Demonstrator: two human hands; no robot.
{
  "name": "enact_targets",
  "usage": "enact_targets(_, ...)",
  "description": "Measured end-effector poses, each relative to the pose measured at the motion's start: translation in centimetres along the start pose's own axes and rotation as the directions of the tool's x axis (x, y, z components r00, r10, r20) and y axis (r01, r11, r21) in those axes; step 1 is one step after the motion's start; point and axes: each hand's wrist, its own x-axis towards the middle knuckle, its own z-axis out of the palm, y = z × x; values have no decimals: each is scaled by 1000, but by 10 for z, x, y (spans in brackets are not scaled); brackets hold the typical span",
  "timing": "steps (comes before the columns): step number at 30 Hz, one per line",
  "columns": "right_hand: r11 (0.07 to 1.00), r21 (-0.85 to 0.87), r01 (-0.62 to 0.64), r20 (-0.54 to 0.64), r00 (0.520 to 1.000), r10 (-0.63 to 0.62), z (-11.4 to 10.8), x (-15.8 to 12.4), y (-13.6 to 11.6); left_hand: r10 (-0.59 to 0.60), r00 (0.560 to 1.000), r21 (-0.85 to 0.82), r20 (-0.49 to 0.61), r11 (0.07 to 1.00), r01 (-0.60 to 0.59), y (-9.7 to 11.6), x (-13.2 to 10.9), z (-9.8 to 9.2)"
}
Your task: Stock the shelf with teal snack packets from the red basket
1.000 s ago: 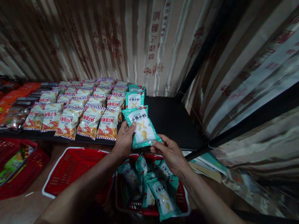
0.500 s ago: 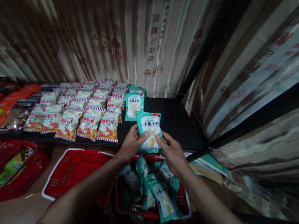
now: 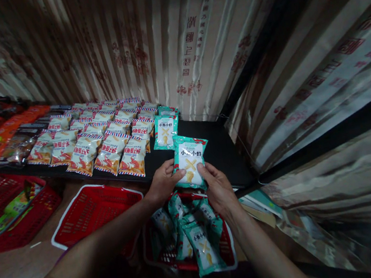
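Observation:
Between my two hands is a teal-and-white snack bag [image 3: 191,162], tilted a little, its printed front facing me. My left hand [image 3: 164,179] grips its left edge, thumb on the front. On the right edge, my right hand [image 3: 215,182] pinches it the same way. Just below the held bag stands a red basket [image 3: 229,245] with several more teal snack bags [image 3: 203,245] in it. Beyond my hands, another teal bag [image 3: 164,130] lies on the black shelf [image 3: 212,140], with one more partly hidden behind it.
Rows of white-and-orange snack bags [image 3: 83,151] cover the shelf's middle, with orange and dark packages [image 3: 3,136] farther left. Two more red baskets, one white-rimmed [image 3: 94,211] and one holding a green packet [image 3: 12,210], stand below. A pleated curtain [image 3: 139,33] hangs behind.
Both hands have shifted slightly right with the held snack bag, which has turned a little clockwise. The shelf and basket contents look the same.

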Motion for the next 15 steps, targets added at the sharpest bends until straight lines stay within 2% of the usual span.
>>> enact_targets(7, 1000, 21, 4, -13, 1000, -4, 5, -1, -2, 50, 999, 1, 6, 999, -50, -2, 1, 0)
enact_targets(15, 1000, 29, 2, -22, 1000, -2, 6, -2, -4, 44, 998, -4, 42, 999, -44, 1, -3, 2)
